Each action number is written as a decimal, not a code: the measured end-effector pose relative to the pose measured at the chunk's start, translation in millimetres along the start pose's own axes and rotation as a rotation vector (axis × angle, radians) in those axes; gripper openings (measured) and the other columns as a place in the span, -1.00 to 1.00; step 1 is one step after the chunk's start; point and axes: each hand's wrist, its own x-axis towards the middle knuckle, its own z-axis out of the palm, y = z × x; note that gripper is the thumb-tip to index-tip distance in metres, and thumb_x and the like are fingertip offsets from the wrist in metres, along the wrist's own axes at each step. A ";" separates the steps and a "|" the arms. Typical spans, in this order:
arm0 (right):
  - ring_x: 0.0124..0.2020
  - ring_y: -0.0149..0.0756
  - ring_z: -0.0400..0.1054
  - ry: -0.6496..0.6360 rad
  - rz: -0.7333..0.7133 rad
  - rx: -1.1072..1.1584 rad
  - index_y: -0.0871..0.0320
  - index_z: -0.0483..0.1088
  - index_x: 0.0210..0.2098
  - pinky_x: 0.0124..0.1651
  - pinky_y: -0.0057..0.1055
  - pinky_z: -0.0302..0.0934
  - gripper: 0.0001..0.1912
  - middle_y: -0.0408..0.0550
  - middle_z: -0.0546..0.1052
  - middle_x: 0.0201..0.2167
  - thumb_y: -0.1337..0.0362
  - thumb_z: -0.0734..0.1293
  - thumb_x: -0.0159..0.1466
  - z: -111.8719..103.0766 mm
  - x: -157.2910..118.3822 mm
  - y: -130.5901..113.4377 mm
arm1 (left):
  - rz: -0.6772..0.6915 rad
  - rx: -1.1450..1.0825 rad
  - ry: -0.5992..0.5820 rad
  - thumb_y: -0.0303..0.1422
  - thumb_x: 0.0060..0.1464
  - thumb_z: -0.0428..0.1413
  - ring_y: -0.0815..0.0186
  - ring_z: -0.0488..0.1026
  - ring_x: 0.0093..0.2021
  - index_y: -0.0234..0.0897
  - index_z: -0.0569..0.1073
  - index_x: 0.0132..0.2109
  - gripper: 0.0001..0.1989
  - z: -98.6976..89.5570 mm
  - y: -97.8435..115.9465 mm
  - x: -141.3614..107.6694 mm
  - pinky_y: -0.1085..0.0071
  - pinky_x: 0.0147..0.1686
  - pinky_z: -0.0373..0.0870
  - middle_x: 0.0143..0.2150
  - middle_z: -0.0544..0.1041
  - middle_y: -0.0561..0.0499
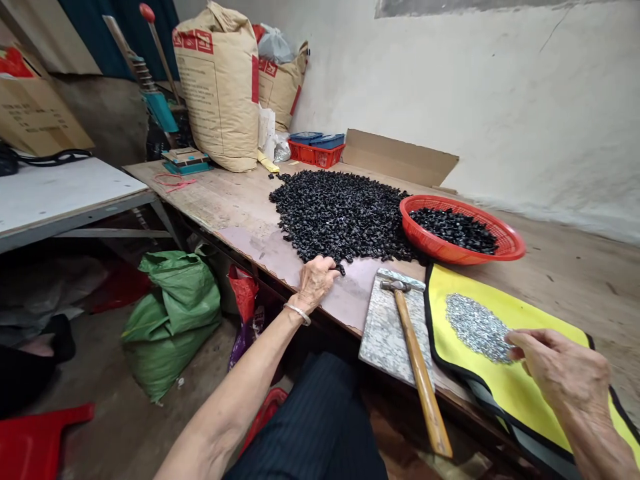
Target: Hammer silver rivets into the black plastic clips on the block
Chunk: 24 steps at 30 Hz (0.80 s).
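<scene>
Left hand — fingers curled, grip indeterminate — rests at the near edge of the black pieces on the wooden bench; right hand — fingertips together, any pinch unclear — meets the silver pieces on the yellow mat.

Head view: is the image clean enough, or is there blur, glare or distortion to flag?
Head view: soft, even light, no glare or harsh shadows; wide-lens distortion bends the table and stretches the right hand at the frame edge; the left hand and black pieces look sharp, with no obvious motion blur.
</scene>
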 end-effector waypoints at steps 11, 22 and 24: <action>-0.60 -0.40 0.26 -0.523 -0.387 0.476 0.14 0.41 -0.49 -0.51 -0.42 0.18 -0.79 -0.10 0.46 -0.55 0.11 0.35 0.07 17.6 -119.5 -51.8 | -0.592 -1.551 -0.265 -0.35 -0.20 0.26 0.47 0.29 -0.65 -0.40 0.39 -0.38 -0.75 -0.9 65.4 -81.7 0.54 -0.72 0.32 -0.55 0.43 0.03; -0.62 -0.47 0.18 -0.581 -0.406 0.483 0.14 0.38 -0.45 -0.57 -0.49 0.11 -0.84 -0.18 0.40 -0.57 0.17 0.31 0.14 48.4 -149.2 -57.5 | -0.715 -1.747 -0.375 -0.28 -0.03 0.17 0.47 0.27 -0.74 -0.42 0.35 -0.45 -0.74 -4.8 68.1 -117.2 0.52 -0.82 0.33 -0.57 0.47 -0.06; -0.63 -0.49 0.18 -0.576 -0.414 0.491 0.15 0.38 -0.45 -0.57 -0.50 0.12 -0.85 -0.18 0.42 -0.54 0.19 0.31 0.13 48.7 -150.6 -59.3 | -0.705 -1.717 -0.373 -0.26 -0.03 0.16 0.45 0.29 -0.73 -0.42 0.35 -0.45 -0.73 -5.0 68.8 -119.2 0.50 -0.81 0.34 -0.57 0.46 -0.06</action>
